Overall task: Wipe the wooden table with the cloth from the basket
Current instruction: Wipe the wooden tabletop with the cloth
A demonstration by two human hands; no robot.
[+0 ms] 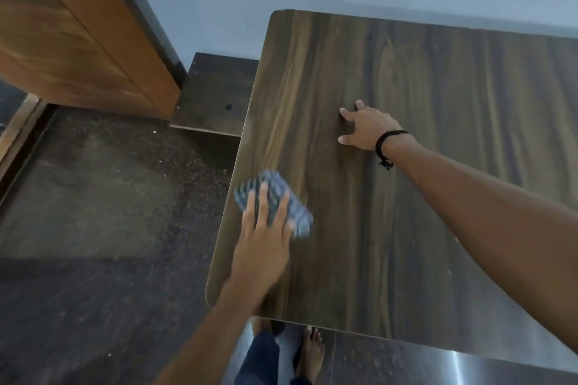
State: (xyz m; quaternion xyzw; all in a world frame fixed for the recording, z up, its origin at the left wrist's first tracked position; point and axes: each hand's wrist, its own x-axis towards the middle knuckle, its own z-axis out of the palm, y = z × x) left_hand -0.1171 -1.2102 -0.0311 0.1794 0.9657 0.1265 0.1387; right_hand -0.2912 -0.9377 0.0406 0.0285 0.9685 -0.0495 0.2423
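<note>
Left hand (262,241): fingers straight and spread, pressing the cloth flat.
Checked cloth (276,182): blurred beneath those fingers, by the wooden table (438,97) edge.
Right hand (366,131): beyond the cloth, fingertips on wood, holding nothing.

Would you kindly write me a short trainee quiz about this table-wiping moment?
1. True or false: the left hand presses the cloth onto the table.
2. Which table edge is the cloth nearest? A) the person's left B) the far one C) the person's right
3. Fill in: the right hand rests on the table, with a black ___ on its wrist.
Key: 1 true; 2 A; 3 band.
</note>
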